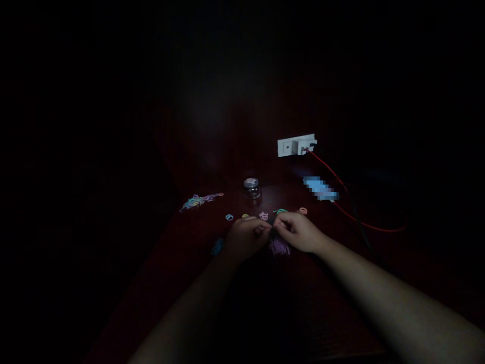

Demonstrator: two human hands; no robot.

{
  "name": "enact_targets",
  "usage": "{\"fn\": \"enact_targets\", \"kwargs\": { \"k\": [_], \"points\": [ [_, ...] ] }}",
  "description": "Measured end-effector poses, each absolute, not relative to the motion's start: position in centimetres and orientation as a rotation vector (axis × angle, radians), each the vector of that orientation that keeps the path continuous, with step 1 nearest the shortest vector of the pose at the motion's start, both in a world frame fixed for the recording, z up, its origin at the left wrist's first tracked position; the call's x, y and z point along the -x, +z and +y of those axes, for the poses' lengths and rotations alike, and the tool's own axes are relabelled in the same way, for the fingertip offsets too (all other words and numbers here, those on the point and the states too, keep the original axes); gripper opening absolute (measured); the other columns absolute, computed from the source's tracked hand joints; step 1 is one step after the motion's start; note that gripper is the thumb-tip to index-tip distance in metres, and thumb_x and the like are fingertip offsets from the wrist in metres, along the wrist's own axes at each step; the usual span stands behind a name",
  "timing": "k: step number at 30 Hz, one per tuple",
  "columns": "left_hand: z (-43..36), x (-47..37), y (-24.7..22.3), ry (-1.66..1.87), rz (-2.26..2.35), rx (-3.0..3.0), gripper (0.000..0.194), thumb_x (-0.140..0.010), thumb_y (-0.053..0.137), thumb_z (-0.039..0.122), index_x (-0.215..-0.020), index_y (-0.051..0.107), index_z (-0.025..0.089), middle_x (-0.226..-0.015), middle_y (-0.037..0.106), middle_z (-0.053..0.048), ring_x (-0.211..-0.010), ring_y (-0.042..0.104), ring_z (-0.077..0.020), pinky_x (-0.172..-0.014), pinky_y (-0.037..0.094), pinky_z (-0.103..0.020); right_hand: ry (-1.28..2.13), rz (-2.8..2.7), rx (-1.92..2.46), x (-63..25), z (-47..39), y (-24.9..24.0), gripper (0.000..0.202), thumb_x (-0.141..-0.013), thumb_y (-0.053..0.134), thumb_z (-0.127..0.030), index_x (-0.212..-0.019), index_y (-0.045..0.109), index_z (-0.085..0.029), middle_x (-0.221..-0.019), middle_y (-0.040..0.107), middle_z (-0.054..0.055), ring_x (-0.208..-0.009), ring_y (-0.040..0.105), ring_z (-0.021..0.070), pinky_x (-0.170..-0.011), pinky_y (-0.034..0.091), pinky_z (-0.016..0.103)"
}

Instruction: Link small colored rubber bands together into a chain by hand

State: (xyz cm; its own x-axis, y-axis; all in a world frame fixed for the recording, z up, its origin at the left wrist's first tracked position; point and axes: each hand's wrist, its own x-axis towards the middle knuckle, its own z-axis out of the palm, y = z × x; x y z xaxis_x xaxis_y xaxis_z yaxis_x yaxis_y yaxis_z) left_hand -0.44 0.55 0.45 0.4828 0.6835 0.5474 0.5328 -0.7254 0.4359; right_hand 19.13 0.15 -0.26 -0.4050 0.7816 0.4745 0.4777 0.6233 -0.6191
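Note:
My left hand [248,236] and my right hand [295,230] meet fingertip to fingertip at the centre, both closed in a pinch. Whatever lies between the fingertips is too small and dark to make out. Just below them is a bunch of purple bands [279,246]. Beyond the fingers lie pink bands [263,216], a green band [281,211] and an orange band [303,211]. Blue bands [217,246] rest left of my left hand, and a light blue band [229,217] lies farther up. A yellow band [245,216] is partly hidden behind my left hand.
A mixed pile of coloured bands [199,201] lies at the left of the dark red table [166,253]. A lidded clear jar [251,188] stands at the back. On the right, a red cable [352,218] joins a blurred phone [320,188] to a charger in the wall socket [287,147].

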Motion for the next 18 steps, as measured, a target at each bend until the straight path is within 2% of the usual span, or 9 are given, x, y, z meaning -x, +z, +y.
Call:
{"fn": "enact_targets", "kwargs": {
  "k": [6,12,18],
  "points": [
    [0.29,0.35,0.64,1.070,1.039,-2.535,0.011,-0.080,0.056,0.021,-0.079,0.067,0.020,-0.069,0.061,0.000,-0.061,0.053,-0.0101,-0.059,0.041,-0.022,0.462,-2.089,0.996,-19.08,0.27,-0.30,0.020,-0.084,0.051,-0.026,-0.067,0.050,-0.016,-0.059,0.048,-0.003,-0.054,0.041,0.0085,-0.052,0.030,0.021],
    [0.22,0.27,0.58,1.052,1.069,-2.568,0.009,-0.082,0.054,0.022,-0.079,0.063,0.019,-0.075,0.064,-0.001,-0.069,0.056,-0.0128,-0.065,0.043,-0.025,0.409,-2.071,0.905,-18.78,0.33,-0.17,0.013,-0.082,0.054,-0.020,-0.070,0.060,-0.016,-0.066,0.052,-0.001,-0.060,0.045,0.0098,-0.057,0.033,0.022],
    [0.17,0.48,0.59,1.030,1.124,-2.556,0.009,-0.081,0.055,0.022,-0.074,0.060,0.019,-0.070,0.061,0.000,-0.068,0.055,-0.0128,-0.065,0.042,-0.024,0.388,-2.011,0.876,-18.49,0.26,0.07,0.009,-0.078,0.056,-0.015,-0.070,0.060,-0.016,-0.069,0.050,0.000,-0.062,0.045,0.0098,-0.056,0.034,0.022]
  ]
}}
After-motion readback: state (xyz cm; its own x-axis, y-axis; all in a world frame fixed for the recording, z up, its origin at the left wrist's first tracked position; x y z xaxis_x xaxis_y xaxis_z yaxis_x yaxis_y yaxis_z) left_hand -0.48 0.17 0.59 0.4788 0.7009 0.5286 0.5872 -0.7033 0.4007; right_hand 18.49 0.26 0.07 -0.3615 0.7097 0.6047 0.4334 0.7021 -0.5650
